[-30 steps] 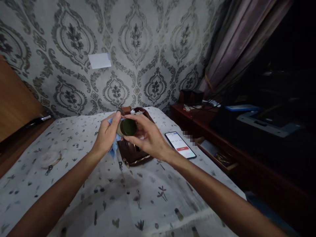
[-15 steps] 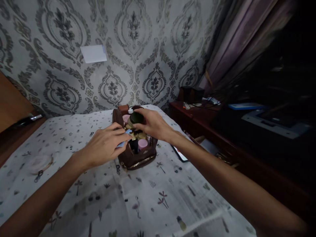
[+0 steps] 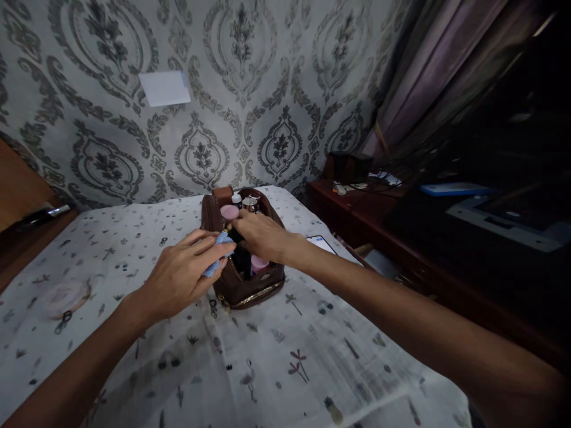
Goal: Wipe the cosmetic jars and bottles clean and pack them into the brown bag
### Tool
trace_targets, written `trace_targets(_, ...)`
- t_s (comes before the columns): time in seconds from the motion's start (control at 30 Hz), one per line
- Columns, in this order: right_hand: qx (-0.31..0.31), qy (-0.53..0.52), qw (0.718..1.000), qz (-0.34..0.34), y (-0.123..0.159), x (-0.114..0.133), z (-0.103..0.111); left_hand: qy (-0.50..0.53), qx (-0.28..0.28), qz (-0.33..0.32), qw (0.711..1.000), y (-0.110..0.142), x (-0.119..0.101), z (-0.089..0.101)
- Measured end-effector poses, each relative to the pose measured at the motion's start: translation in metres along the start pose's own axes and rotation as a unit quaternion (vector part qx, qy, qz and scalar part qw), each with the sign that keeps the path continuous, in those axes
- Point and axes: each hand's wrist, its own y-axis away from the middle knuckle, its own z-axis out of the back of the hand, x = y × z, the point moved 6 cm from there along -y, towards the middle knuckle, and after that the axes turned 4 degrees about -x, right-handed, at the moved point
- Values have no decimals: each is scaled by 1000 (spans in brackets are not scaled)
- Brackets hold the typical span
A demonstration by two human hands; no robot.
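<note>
Here, blue cloth (image 3: 221, 249) pinched in left hand (image 3: 181, 270), right hand (image 3: 263, 236) over bag (image 3: 250, 295).

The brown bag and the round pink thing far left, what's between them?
In the head view: the left hand, holding a blue cloth, and a stretch of patterned sheet.

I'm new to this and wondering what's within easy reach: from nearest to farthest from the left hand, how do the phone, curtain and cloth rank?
1. Cloth: in the left hand's fingers.
2. Phone: to the right, past the bag.
3. Curtain: far right, beside the wall.
</note>
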Motion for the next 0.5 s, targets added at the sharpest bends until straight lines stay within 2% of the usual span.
trace_targets(0.23, 35, 14, 999, 7, -2, -2, 1, 61, -4, 17, 998, 9, 4, 1)
trace_targets(0.33, 28, 25, 999, 3, -3, -1, 4, 73, -7, 24, 997, 10, 4, 1)
trace_targets(0.43, 31, 36, 999, 25, -6, 3, 6, 82, -7, 33, 996, 10, 4, 1)
trace_targets(0.5, 55, 40, 997, 40, -8, 5, 6, 95, -9, 46, 994, 9, 4, 2)
